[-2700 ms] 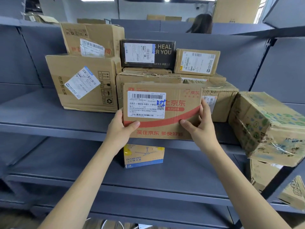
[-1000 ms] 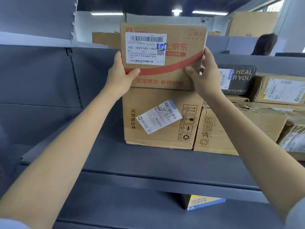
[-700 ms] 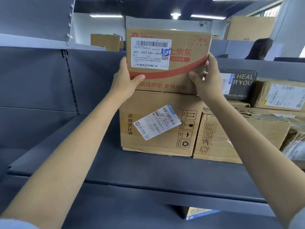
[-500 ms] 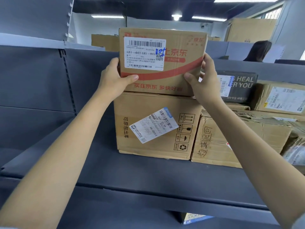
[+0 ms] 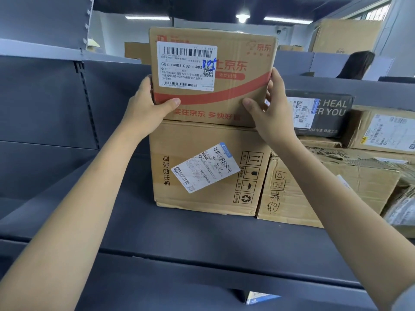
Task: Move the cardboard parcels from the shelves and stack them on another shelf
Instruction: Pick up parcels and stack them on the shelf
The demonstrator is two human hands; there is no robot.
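Observation:
A cardboard parcel with a red stripe and a white barcode label [image 5: 233, 86] rests on top of a larger brown box [image 5: 202, 167] on the grey shelf [image 5: 179, 232]. My left hand [image 5: 148, 108] grips its left edge, thumb across the front. My right hand [image 5: 269, 111] grips its right edge, thumb on the front, fingers along the side. The parcel sits roughly square over the box below.
To the right stand a handwritten brown box [image 5: 314, 194], a black box with white lettering [image 5: 321, 113] and a labelled carton [image 5: 386, 131]. A blue and yellow box [image 5: 260, 297] peeks from the shelf below. A person sits beyond the shelving [image 5: 354, 63].
The parcel was lifted from the front of the shelf, carried left and set down on the large box. Over the last half second it barely moved, still held by both hands.

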